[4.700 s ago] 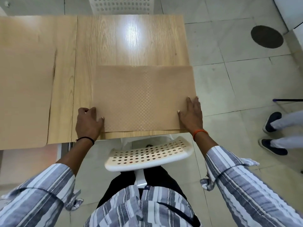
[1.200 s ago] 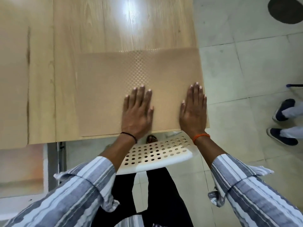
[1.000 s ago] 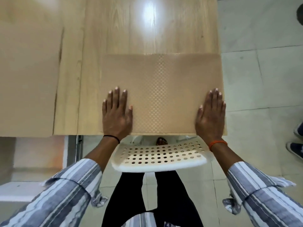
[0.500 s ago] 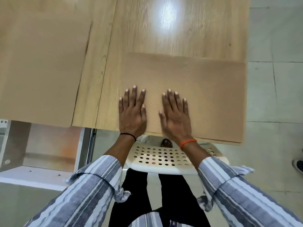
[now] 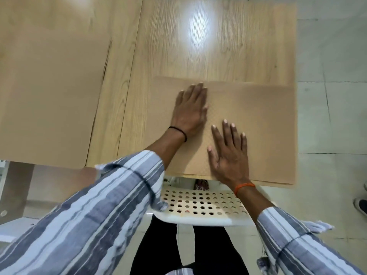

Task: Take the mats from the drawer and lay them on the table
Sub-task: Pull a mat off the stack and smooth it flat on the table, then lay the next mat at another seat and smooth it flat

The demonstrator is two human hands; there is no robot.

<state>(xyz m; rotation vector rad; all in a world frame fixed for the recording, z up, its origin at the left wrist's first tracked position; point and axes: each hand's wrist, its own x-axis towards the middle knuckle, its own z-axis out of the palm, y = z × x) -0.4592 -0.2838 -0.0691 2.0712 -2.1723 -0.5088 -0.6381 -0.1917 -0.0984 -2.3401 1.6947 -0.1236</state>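
Observation:
A tan textured mat (image 5: 266, 124) lies flat on the near right part of the wooden table (image 5: 198, 56), its near edge at the table's front edge. My left hand (image 5: 190, 110) lies flat on the mat's left half, fingers straight and reaching toward its far edge. My right hand (image 5: 230, 153) presses flat on the mat near its front edge, fingers spread. A second tan mat (image 5: 49, 96) lies flat on the table's left part, apart from both hands.
A white perforated chair (image 5: 200, 205) stands under the table's front edge, right before my legs. An open drawer or cabinet space (image 5: 29, 187) shows at lower left. Tiled floor (image 5: 333, 116) lies to the right, with a shoe (image 5: 362, 205) at the edge.
My left hand has slid forward across the mat toward its far edge. My right hand has shifted a little right near the front edge. The camera view has moved closer.

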